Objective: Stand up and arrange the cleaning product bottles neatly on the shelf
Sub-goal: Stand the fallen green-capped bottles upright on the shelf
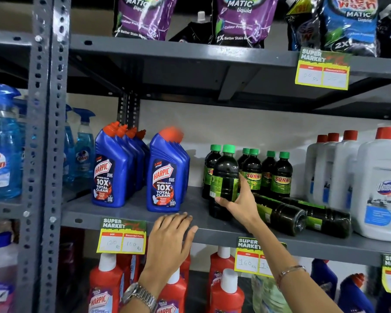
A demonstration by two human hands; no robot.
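Note:
On the grey middle shelf (131,211) stand two rows of blue Harpic bottles (165,175) with red caps. To their right are dark green-capped Sunny bottles (280,175), several upright at the back. My right hand (239,199) grips one upright dark bottle (224,177) at the front. Two more dark bottles lie on their sides (282,213) just right of my hand. My left hand (172,236) rests flat on the shelf's front edge, fingers apart, holding nothing.
White Domex bottles (379,190) with red caps fill the shelf's right end. Blue Colin spray bottles (84,150) stand left past the slotted upright (48,154). Detergent pouches (239,21) sit on the shelf above, red Harpic bottles (104,288) below. Price tags (122,237) hang from the edges.

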